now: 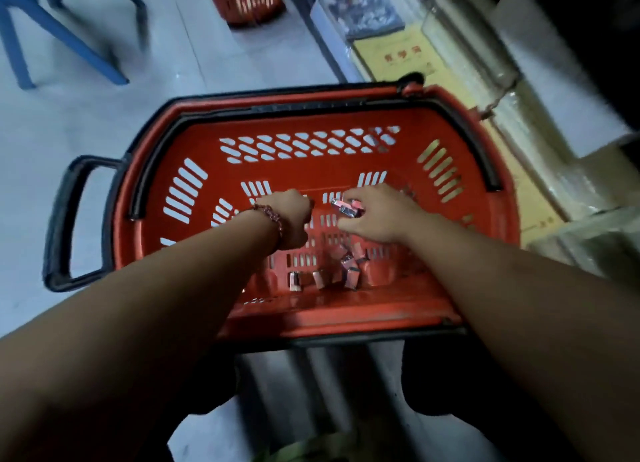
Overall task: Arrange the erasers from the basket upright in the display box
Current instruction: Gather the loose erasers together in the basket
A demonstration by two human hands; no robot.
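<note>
Setting: a red slotted plastic shopping basket (346, 120) with black handles is seen from above on a pale floor, and both forearms are reached into it.
Right hand: the right hand (377, 214) is curled over a small clutch of pink shiny-wrapped erasers (347, 208), which is pinched between fingertips and thumb just above the basket floor.
Left hand: the left hand (291, 219), with a beaded bracelet (273, 219) at the wrist, is turned knuckles-up with the fingers bent downward. Whether anything is gripped beneath it cannot be told.
Remaining stock: loose pink erasers (341, 267) are scattered at the near end of the basket floor, some tipped and some on end.
Display box: none is identified in view. Shelving with a yellow booklet (405, 59) and clear-wrapped packs is noted at the right.
Step in hand: gathering from the basket is judged to be under way, and no eraser is seen placed yet.
Progress: judged early, given the erasers lying in the basket.
Next move calls for: the clutch must be lifted clear of the rim without a spill and carried to the box, and each piece must be stood on end. The near pile is to be collected afterwards.
</note>
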